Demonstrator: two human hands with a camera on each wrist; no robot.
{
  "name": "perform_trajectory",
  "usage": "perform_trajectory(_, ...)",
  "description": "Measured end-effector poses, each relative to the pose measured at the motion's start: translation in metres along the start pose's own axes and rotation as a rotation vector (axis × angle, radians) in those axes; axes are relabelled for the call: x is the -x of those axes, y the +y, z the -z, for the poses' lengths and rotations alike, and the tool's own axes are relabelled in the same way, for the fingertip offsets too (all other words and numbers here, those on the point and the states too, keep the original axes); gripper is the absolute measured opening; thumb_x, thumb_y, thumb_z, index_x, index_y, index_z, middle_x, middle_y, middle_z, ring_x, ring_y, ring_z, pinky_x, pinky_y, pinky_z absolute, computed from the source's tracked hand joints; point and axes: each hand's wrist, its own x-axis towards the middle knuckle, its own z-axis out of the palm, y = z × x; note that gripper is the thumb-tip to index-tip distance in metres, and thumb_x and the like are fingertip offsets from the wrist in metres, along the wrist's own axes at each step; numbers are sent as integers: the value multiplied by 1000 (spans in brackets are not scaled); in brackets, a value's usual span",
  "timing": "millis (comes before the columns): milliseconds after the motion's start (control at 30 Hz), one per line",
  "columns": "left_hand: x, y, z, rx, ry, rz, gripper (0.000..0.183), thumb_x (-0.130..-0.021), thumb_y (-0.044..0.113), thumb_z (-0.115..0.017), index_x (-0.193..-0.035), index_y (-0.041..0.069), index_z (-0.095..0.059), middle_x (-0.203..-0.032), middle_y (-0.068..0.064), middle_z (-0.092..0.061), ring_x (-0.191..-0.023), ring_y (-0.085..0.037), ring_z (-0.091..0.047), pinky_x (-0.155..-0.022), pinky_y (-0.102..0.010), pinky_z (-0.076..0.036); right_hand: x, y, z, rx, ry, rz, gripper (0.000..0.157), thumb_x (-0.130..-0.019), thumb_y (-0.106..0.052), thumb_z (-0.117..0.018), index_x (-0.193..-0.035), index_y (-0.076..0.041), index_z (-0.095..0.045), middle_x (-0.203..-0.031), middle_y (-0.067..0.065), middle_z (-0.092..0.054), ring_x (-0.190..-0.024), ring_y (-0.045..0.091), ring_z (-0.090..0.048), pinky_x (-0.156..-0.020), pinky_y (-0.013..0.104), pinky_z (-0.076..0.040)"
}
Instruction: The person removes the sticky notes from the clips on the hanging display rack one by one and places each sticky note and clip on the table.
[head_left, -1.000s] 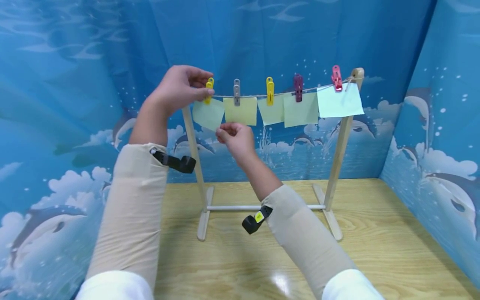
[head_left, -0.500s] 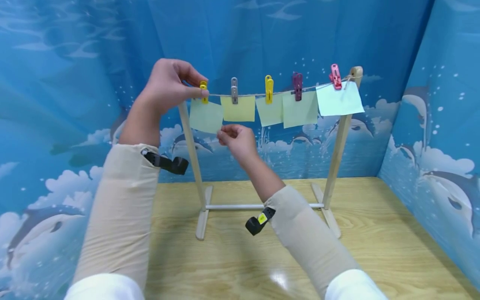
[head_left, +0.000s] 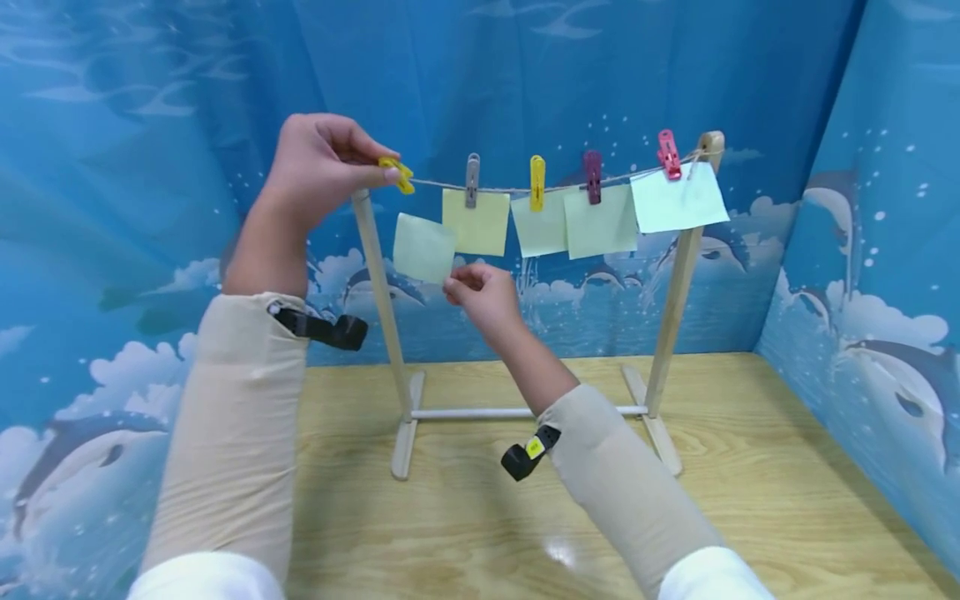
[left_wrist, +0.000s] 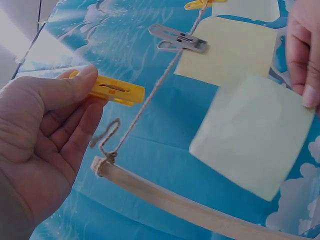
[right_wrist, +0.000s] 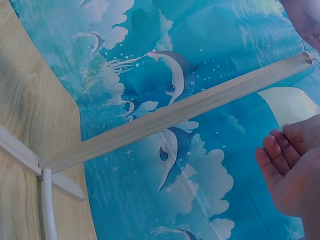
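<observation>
My left hand (head_left: 322, 162) pinches a yellow clothespin (head_left: 397, 175) between thumb and fingers, beside the left end of the string (head_left: 431, 182). In the left wrist view the clothespin (left_wrist: 117, 91) lies level, its tip close to the string. Lower and to the right, my right hand (head_left: 486, 300) pinches the lower right corner of a pale green paper square (head_left: 424, 248), which is off the string. That paper (left_wrist: 252, 135) partly overlaps a yellow paper (left_wrist: 227, 50) in the left wrist view. The yellow paper hangs under a grey clothespin (head_left: 472, 181).
Farther right hang more papers under a yellow clothespin (head_left: 537, 183), a purple clothespin (head_left: 592, 177) and a red clothespin (head_left: 669, 155). Wooden posts (head_left: 675, 317) hold the string, with a white bar (head_left: 472, 413) low between them. The frame stands on a wood-grain surface (head_left: 450, 517) before a blue dolphin-print curtain (head_left: 480, 75).
The left hand has drawn the yellow clothespin left and off the paper, tilting it. The pale green paper has come away from the string and dropped slightly with the right hand.
</observation>
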Motion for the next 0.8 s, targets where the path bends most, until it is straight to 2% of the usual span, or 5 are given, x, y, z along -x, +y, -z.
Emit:
perform_trajectory(200, 5, -2, 4, 48, 11, -38, 13, -84, 14, -77, -95, 6, -76, -96, -5, -73, -89, -18, -69, -87, -24, -54, 4, 9, 7, 0, -11, -23, 18, -95, -14, -65, -107, -2, -70, -99, 10, -69, -93, 20, -67, -83, 31, -57)
perform_trajectory(333, 10, -6, 5, 63, 10, -40, 21, -82, 16, -78, -97, 1, -74, -96, -6, -73, -88, -18, -69, -85, -22, -55, 5, 12, 13, -10, -23, -27, 19, -95, -13, -66, -107, 0, -69, -99, 12, -69, -93, 21, -67, -86, 33, -57)
perform_trajectory(467, 16, -13, 6, 74, 12, -46, 22, -81, 14, -78, -97, -1, -74, -96, -7, -73, -87, -16, -70, -83, -21, -55, 7, 14, 19, -1, -32, -38, 17, -95, -12, -65, -106, 1, -69, -99, 13, -69, -92, 21, -67, -86, 33, -57)
perform_trajectory(667, 28, -26, 7, 153, 28, -60, 20, -80, 10, -79, -95, -3, -74, -94, -7, -73, -84, -15, -71, -80, -21, -55, 12, 21, 25, 16, -46, -56, 17, -94, -12, -66, -105, 1, -69, -97, 12, -69, -91, 21, -67, -86, 34, -56)
perform_trajectory(800, 34, -33, 7, 134, 13, -62, 21, -81, 11, -79, -96, -3, -73, -92, -4, -74, -82, -14, -71, -79, -20, -56, 17, 26, 27, 12, -47, -72, 17, -94, -11, -66, -105, 2, -69, -97, 12, -69, -90, 20, -67, -85, 34, -57)
